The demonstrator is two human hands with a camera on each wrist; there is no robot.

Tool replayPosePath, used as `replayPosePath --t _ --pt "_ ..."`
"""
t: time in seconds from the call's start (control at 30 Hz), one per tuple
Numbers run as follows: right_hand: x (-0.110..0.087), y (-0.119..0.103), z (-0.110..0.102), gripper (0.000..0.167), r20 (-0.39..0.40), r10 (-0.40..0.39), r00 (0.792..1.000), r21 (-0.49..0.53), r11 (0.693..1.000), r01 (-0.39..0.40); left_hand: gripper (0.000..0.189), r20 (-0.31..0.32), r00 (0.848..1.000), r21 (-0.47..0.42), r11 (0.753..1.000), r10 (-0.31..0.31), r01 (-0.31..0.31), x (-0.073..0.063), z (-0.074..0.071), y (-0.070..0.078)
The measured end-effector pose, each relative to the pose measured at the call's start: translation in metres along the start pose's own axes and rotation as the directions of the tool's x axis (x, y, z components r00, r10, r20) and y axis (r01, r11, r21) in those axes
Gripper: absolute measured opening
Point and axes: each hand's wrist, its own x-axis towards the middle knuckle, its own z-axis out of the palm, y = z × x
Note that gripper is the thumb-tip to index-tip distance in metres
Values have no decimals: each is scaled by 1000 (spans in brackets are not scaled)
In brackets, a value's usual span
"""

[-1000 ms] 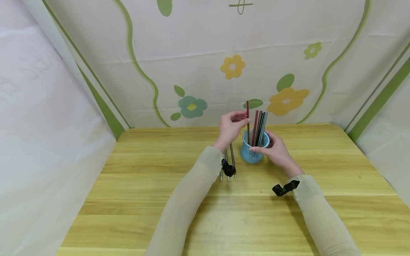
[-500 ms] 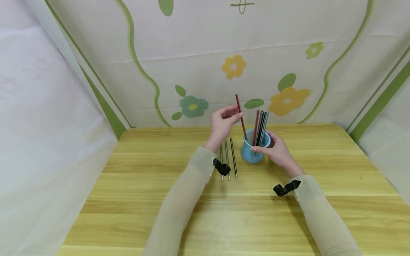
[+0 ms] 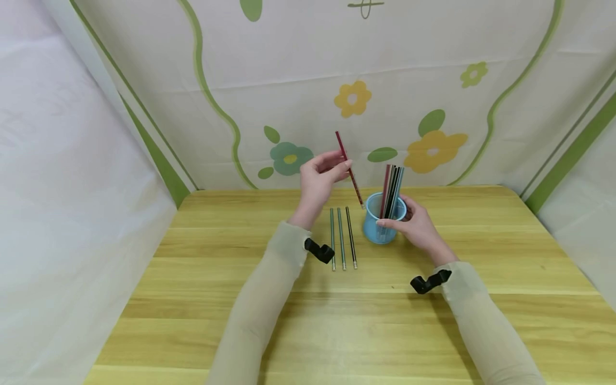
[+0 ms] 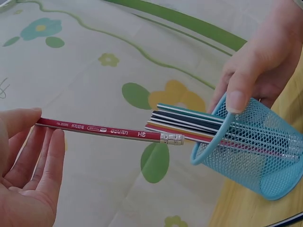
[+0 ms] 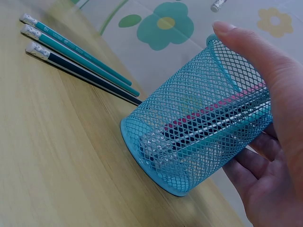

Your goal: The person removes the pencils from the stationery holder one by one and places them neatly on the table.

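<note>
My left hand [image 3: 320, 176] pinches a red pencil [image 4: 109, 131] between thumb and fingers. The pencil slants, its white eraser end lowest, just left of the rim of a blue mesh pencil cup [image 3: 377, 227]. Around the cup's right side curls my right hand [image 3: 417, 224], thumb over the rim. Several red, black and green pencils [image 4: 184, 120] lean together inside the cup. Left of it on the table lie two green pencils [image 5: 78, 59] and a black pencil [image 3: 351, 238], side by side with their eraser ends toward me.
The wooden table [image 3: 385, 331] ends at the back against a white cloth [image 3: 298, 64] printed with flowers and leaves. More white cloth [image 3: 62, 187] hangs along the left side, and another sheet stands at the right.
My left hand has drawn the red pencil up out of the cup and moved left with it. The right hand has stayed on the cup.
</note>
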Motion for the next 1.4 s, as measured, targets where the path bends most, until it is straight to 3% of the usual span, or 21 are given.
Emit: replayPosePath --t 0.5,0.93,1.2,1.4 --pt "2 2 -1 81 0 11 1000 -2 1000 -11 28 23 1000 69 998 9 -11 -13 -22 7" --pt "-1 -1 0 83 7 1 1000 2 1000 -1 33 44 998 167 985 -53 45 -27 -47 2" --pt "-1 -1 0 81 11 -1 1000 3 1000 1 32 5 991 183 974 -135 132 -33 -64 -14" --pt "0 0 1 80 3 -10 1000 10 1000 10 31 -34 976 216 951 -217 219 -38 -76 -39"
